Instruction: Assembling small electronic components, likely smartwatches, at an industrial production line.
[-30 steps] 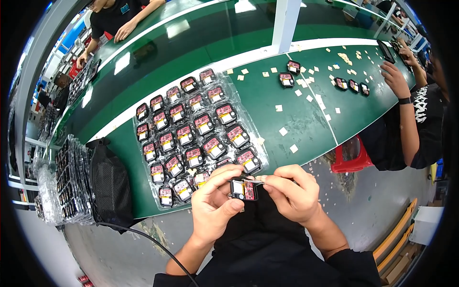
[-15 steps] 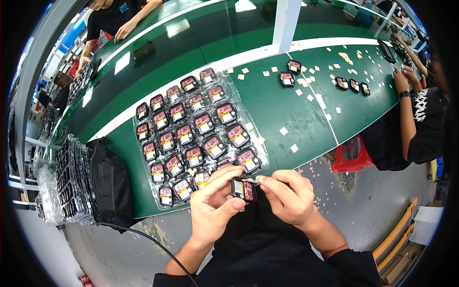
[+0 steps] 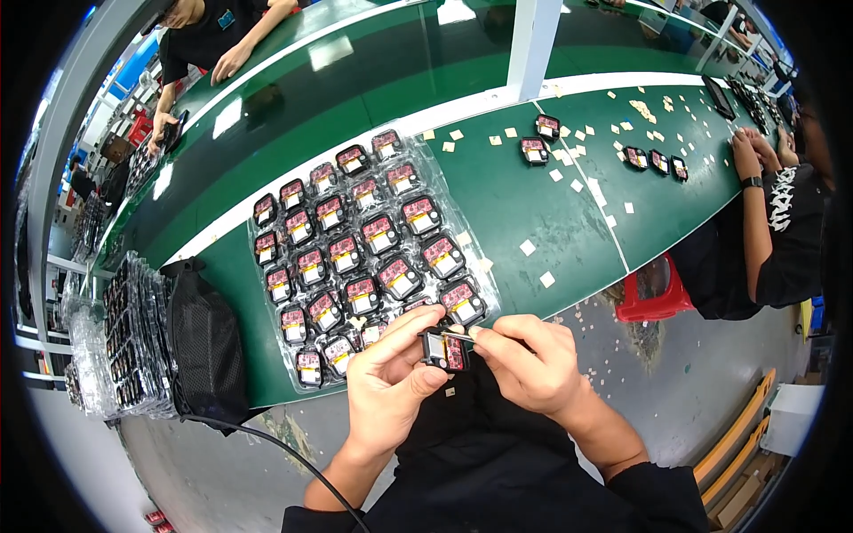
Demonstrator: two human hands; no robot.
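In front of my body, my left hand (image 3: 391, 386) grips a small black device housing (image 3: 443, 352) between thumb and fingers. Inside that housing show a red circuit board and a white block. My right hand (image 3: 531, 366) is closed in a pinch on a thin metal tool, seemingly tweezers (image 3: 457, 335), whose tip reaches over the housing's upper edge. Just beyond both hands lies a clear plastic tray (image 3: 484, 289) with rows of similar housings (image 3: 398, 276), each with a red board and a white label. My fingers hide part of the tray's near edge.
Small pale square papers (image 3: 546, 279) lie scattered over the green table (image 3: 569, 226). Several loose housings (image 3: 534, 150) sit farther right. A black mesh bag (image 3: 206, 346) and stacked trays (image 3: 138, 333) stand left. Co-workers sit at far left and right, near a red stool (image 3: 656, 289).
The held housing has shifted slightly left and tilted. My right hand has moved a little left with it, and the tool's metal tip now shows more clearly over the housing.
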